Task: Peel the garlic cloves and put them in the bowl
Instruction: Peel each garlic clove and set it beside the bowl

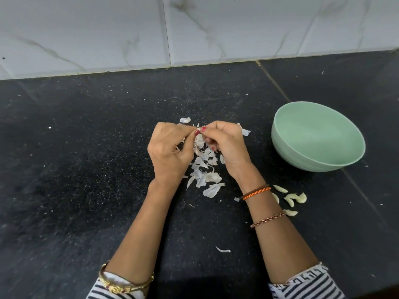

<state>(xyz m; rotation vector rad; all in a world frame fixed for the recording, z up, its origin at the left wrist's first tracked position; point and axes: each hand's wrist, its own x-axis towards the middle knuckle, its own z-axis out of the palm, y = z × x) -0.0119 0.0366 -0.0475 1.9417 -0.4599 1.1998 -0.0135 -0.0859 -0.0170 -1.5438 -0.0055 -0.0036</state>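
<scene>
Head view, the only one I have. Both hands meet above the middle of the black speckled counter. My left hand has its fingers curled, thumb and forefinger pinched at a small whitish garlic clove held between the two hands; my right hand is likewise curled, thumb and forefinger tips nipped on the same clove from the other side. Most of the clove is hidden by the fingertips, so I cannot tell how much skin is left on it. Directly beneath and just toward me from the hands lies a scatter of papery white garlic skins on the counter, with one stray strip nearer me, between the forearms. Peeled cloves, pale yellowish, lie loose on the counter just beside my right wrist, on its outer side; one is partly hidden by the forearm. The pale green bowl stands upright to the right of the hands, apart from them, and beyond the peeled cloves; the inside that I can see holds nothing. White marbled wall tiles run along the far edge of the counter. Striped sleeves are pushed up both forearms.
</scene>
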